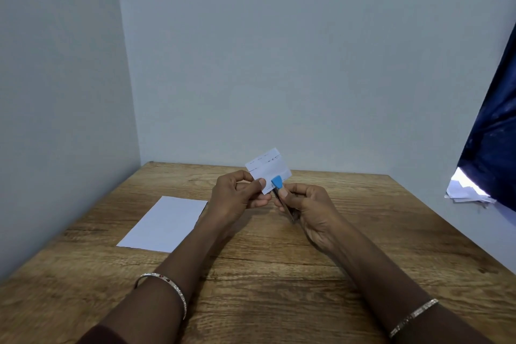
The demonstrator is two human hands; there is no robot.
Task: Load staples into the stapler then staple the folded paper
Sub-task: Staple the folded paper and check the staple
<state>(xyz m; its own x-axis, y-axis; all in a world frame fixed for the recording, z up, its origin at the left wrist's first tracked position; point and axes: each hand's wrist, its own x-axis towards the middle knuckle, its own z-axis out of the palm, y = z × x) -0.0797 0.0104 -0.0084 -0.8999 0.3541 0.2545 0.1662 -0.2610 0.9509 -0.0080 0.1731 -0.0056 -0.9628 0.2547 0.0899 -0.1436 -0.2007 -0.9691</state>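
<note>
1. The folded paper (268, 169) is held up in the air above the far middle of the surface (279, 274), slightly tilted. Short dark marks run along its upper and left parts. They are probably staples, but are too small to be sure.
2. The stapler (277, 182) meets the paper's lower right edge. Its blue nose overlaps the sheet and its metal body slants down into the palm.
3. The left hand (237, 198) has a narrow grip, with thumb and fingers pinching the paper's lower left corner. The right hand (312, 209) has its grip wrapped round the stapler body, thumb near the blue nose.
4. A flat white sheet (164, 223) lies on the surface to the left. A dark blue curtain (491, 134) and some loose papers (466, 193) sit at the right edge.
5. The paper is held by one corner only, so a squeeze could twist it and land the staple crooked or off the edge. The left thumb is close to the nose and could be nipped. With nothing firm underneath, a weak press might leave the staple's legs half-bent.
6. The stapler's mouth and magazine are hidden, so I cannot tell whether staples are loaded or whether the paper sits fully inside. The right fingers beneath the stapler are also out of view.
</note>
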